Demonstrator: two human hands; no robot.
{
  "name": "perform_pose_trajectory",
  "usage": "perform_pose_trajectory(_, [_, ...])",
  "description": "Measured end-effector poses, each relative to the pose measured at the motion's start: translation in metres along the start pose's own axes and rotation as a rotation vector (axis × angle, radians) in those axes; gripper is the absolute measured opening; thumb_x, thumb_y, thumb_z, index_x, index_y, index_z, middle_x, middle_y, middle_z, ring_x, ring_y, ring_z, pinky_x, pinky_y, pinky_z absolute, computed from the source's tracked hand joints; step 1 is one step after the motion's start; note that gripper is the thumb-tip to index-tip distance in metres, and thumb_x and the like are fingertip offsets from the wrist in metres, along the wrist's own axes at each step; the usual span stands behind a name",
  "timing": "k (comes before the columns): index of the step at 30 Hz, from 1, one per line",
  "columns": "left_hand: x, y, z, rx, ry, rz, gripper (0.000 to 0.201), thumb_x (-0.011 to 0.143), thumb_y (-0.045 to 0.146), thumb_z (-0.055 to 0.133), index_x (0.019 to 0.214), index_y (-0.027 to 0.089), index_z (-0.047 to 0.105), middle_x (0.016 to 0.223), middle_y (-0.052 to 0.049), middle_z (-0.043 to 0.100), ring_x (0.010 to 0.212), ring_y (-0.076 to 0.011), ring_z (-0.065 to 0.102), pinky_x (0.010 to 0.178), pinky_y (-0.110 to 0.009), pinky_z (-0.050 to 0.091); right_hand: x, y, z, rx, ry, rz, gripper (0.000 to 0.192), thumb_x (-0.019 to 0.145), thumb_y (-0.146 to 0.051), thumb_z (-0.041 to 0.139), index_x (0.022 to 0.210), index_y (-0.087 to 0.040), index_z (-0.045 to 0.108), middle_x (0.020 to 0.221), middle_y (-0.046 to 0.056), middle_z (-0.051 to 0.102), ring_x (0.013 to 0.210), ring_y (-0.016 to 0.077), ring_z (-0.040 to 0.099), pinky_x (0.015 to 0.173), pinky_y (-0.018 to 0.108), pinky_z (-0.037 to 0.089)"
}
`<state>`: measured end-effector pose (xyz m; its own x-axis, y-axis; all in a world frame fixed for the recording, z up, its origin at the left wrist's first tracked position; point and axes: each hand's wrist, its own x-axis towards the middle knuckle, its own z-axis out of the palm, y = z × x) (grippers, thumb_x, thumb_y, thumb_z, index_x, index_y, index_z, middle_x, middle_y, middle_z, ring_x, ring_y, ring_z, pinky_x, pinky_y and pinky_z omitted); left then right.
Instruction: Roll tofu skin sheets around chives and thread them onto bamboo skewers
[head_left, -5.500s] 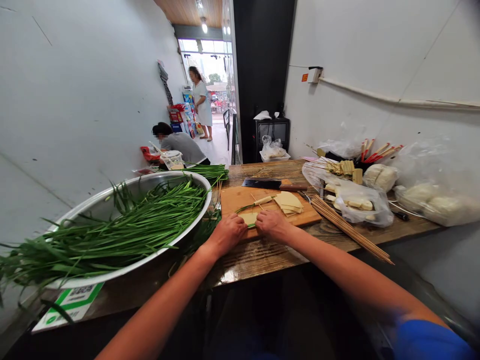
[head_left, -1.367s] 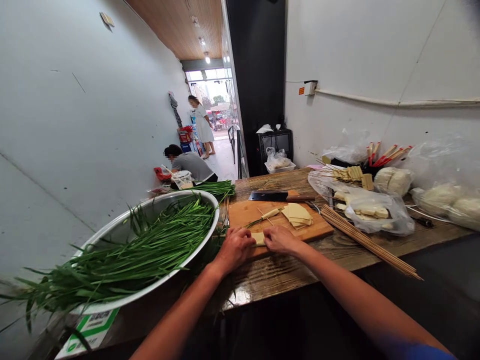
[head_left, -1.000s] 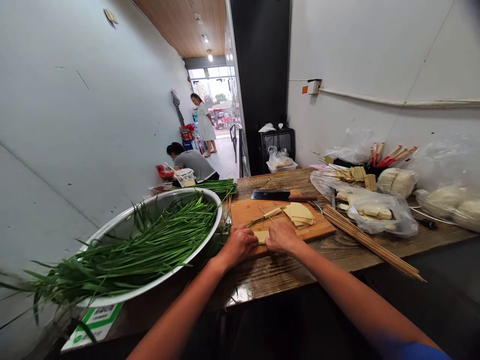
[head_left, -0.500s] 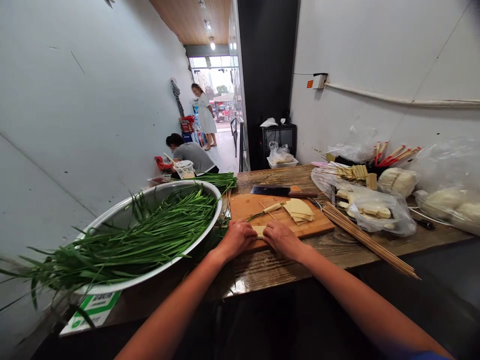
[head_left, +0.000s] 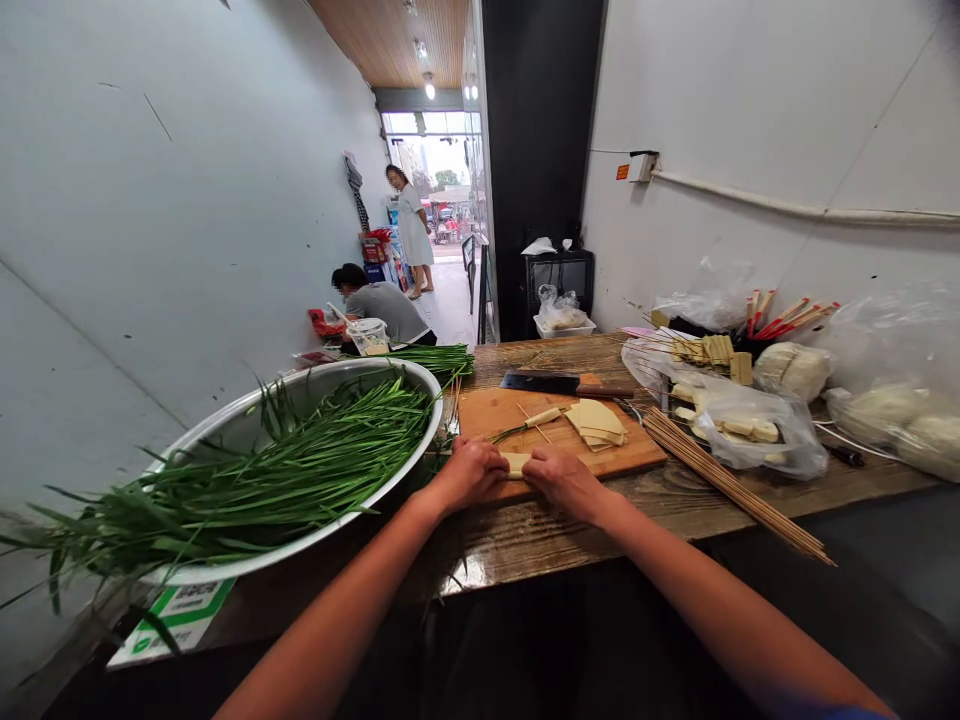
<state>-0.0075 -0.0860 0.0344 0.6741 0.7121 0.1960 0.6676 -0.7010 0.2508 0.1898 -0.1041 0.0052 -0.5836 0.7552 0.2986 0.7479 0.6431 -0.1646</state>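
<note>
My left hand (head_left: 471,470) and my right hand (head_left: 559,475) press together on a pale tofu-skin roll (head_left: 517,462) at the near edge of a wooden cutting board (head_left: 499,410). Only a small part of the roll shows between my fingers. Farther back on the board lie a stack of tofu-skin sheets (head_left: 595,422) and a finished roll on a skewer (head_left: 541,417) with a green chive end. A cleaver (head_left: 547,383) rests along the board's far edge.
A big metal basin (head_left: 247,428) of green chives sits to the left. A bundle of bamboo skewers (head_left: 724,482) and plastic bags of food (head_left: 739,420) lie to the right. One person crouches and another stands in the corridor beyond.
My hands have stayed on the roll at the board's near edge, with small finger shifts. The view has tilted and drifted slightly. The standing person in the corridor has shifted a little.
</note>
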Motion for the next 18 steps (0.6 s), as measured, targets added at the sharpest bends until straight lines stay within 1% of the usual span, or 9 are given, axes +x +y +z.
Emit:
perform_pose_trajectory(2, [0.005, 0.000, -0.002, -0.035, -0.053, -0.091, 0.017, 0.080, 0.020, 0.054, 0.075, 0.021, 0.071, 0.076, -0.002, 0.069, 0.077, -0.0159, 0.057, 0.074, -0.029, 0.029, 0.002, 0.001, -0.001, 0.015, -0.024, 0.010, 0.025, 0.088, -0.021, 0.045, 0.072, -0.015, 0.063, 0.075, 0.004, 0.056, 0.068, 0.0115, 0.048, 0.060, 0.022, 0.030])
perform_pose_trajectory(4, [0.008, 0.000, -0.003, -0.068, -0.081, -0.202, 0.016, 0.078, 0.021, 0.055, 0.077, 0.022, 0.071, 0.075, -0.001, 0.070, 0.074, -0.0158, 0.058, 0.075, -0.031, 0.029, 0.007, 0.005, -0.004, 0.076, -0.060, 0.029, 0.022, 0.087, -0.021, 0.047, 0.076, -0.015, 0.066, 0.076, 0.004, 0.058, 0.068, 0.0109, 0.049, 0.060, 0.021, 0.031])
perform_pose_trajectory(6, [0.009, 0.000, 0.000, -0.076, -0.051, -0.298, 0.017, 0.077, 0.023, 0.056, 0.083, 0.023, 0.071, 0.074, -0.001, 0.070, 0.072, -0.0164, 0.058, 0.076, -0.033, 0.029, 0.011, 0.008, -0.006, 0.147, -0.102, 0.055, 0.018, 0.084, -0.020, 0.050, 0.081, -0.016, 0.068, 0.078, 0.004, 0.061, 0.069, 0.0112, 0.051, 0.062, 0.021, 0.032])
perform_pose_trajectory(8, [0.007, 0.002, 0.003, -0.040, 0.038, -0.340, 0.018, 0.077, 0.025, 0.056, 0.087, 0.023, 0.070, 0.074, -0.002, 0.070, 0.074, -0.0179, 0.058, 0.077, -0.035, 0.028, 0.015, 0.011, -0.008, 0.204, -0.126, 0.087, 0.017, 0.082, -0.019, 0.052, 0.084, -0.016, 0.069, 0.080, 0.005, 0.063, 0.072, 0.0121, 0.053, 0.064, 0.020, 0.034])
perform_pose_trajectory(10, [0.002, 0.005, 0.006, 0.038, 0.129, -0.290, 0.016, 0.079, 0.025, 0.055, 0.082, 0.023, 0.070, 0.074, -0.003, 0.069, 0.077, -0.0189, 0.056, 0.079, -0.037, 0.026, 0.018, 0.012, -0.010, 0.240, -0.130, 0.117, 0.017, 0.081, -0.018, 0.053, 0.083, -0.016, 0.070, 0.079, 0.005, 0.065, 0.073, 0.0126, 0.055, 0.065, 0.020, 0.036])
perform_pose_trajectory(11, [-0.001, 0.006, 0.008, 0.080, 0.155, -0.225, 0.018, 0.081, 0.024, 0.053, 0.077, 0.022, 0.069, 0.074, -0.003, 0.068, 0.080, -0.0191, 0.055, 0.080, -0.037, 0.025, 0.019, 0.012, -0.010, 0.256, -0.131, 0.127, 0.017, 0.080, -0.018, 0.054, 0.081, -0.016, 0.070, 0.078, 0.004, 0.065, 0.073, 0.0127, 0.055, 0.065, 0.020, 0.036])
perform_pose_trajectory(13, [-0.008, 0.009, 0.010, 0.138, 0.169, -0.063, 0.024, 0.085, 0.024, 0.047, 0.072, 0.021, 0.067, 0.075, -0.003, 0.066, 0.084, -0.0188, 0.052, 0.082, -0.037, 0.023, 0.020, 0.013, -0.011, 0.282, -0.137, 0.136, 0.016, 0.078, -0.018, 0.054, 0.078, -0.016, 0.070, 0.076, 0.004, 0.066, 0.071, 0.0127, 0.055, 0.063, 0.020, 0.036])
perform_pose_trajectory(15, [-0.013, 0.011, 0.011, 0.151, 0.155, 0.055, 0.023, 0.087, 0.026, 0.045, 0.076, 0.020, 0.065, 0.078, -0.003, 0.064, 0.086, -0.0182, 0.050, 0.083, -0.037, 0.022, 0.022, 0.014, -0.011, 0.301, -0.150, 0.138, 0.017, 0.078, -0.018, 0.054, 0.077, -0.016, 0.071, 0.074, 0.003, 0.067, 0.069, 0.0122, 0.055, 0.061, 0.020, 0.035])
perform_pose_trajectory(18, [-0.013, 0.008, 0.013, 0.124, 0.140, 0.051, 0.022, 0.086, 0.026, 0.047, 0.075, 0.020, 0.065, 0.076, -0.002, 0.063, 0.082, -0.0168, 0.050, 0.081, -0.035, 0.022, 0.025, 0.015, -0.014, 0.310, -0.191, 0.141, 0.017, 0.078, -0.018, 0.054, 0.076, -0.016, 0.071, 0.073, 0.002, 0.068, 0.066, 0.0114, 0.055, 0.059, 0.020, 0.034])
